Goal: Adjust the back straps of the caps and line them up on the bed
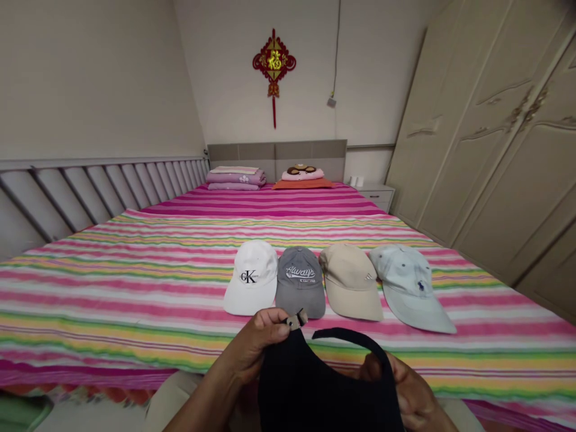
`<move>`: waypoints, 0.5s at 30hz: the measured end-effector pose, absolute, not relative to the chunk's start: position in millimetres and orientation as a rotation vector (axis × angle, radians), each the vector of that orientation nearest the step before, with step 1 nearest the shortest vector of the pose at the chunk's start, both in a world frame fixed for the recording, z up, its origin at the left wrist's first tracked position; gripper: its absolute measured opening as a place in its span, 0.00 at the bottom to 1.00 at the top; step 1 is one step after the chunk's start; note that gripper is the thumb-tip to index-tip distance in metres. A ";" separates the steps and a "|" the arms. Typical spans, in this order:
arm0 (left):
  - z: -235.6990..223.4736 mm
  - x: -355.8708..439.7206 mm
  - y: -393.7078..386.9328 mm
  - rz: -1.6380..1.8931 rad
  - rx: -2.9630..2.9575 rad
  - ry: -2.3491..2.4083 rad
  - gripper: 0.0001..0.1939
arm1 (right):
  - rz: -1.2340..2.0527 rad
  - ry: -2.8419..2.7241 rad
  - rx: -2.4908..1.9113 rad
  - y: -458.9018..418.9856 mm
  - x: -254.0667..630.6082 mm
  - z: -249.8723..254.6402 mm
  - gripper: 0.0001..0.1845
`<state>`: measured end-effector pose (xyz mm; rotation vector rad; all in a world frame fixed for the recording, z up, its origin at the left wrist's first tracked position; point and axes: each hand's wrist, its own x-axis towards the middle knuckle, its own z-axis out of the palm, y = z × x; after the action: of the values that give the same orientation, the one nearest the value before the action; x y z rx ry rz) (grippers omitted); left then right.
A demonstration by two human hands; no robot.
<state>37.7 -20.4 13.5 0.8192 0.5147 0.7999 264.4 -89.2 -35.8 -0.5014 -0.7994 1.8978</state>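
A black cap (324, 384) is held low in front of me, its back opening facing up. My left hand (258, 342) pinches the metal buckle (294, 321) at one side of that opening. The loose strap (355, 337) arcs across from the other side, its free end apart from the buckle. My right hand (409, 390) grips the cap's right edge near the base of the strap, with some fingers hidden behind the fabric. Beyond the hands, a white cap (254, 273), a grey cap (300, 279), a beige cap (351, 279) and a pale blue cap (407, 282) lie in a row.
The caps rest on a bed with a striped sheet (135, 288). Folded purple bedding (236, 178) and a pink and orange pile (303, 178) lie by the headboard (279, 153). A railing (112, 189) runs along the left; a wardrobe (490, 138) stands right.
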 end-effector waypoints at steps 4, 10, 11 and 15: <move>12.6 40.1 -19.3 0.792 0.868 0.503 0.08 | 1.920 -0.834 -0.446 -93.4 264.0 -29.2 0.15; 11.1 44.9 -19.0 0.764 0.880 0.465 0.15 | 1.770 -0.872 -0.431 -87.9 261.6 -13.6 0.15; 10.5 45.9 -19.1 0.749 0.876 0.455 0.15 | 1.763 -0.896 -0.419 -85.9 261.1 -11.1 0.15; 7.9 50.2 -19.1 0.710 0.872 0.412 0.18 | 1.752 -0.954 -0.442 -78.7 260.4 -4.0 0.14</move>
<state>50.2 -19.1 7.9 0.8717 0.4119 0.7104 260.4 -78.7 -4.0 -0.4424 -0.9543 1.7524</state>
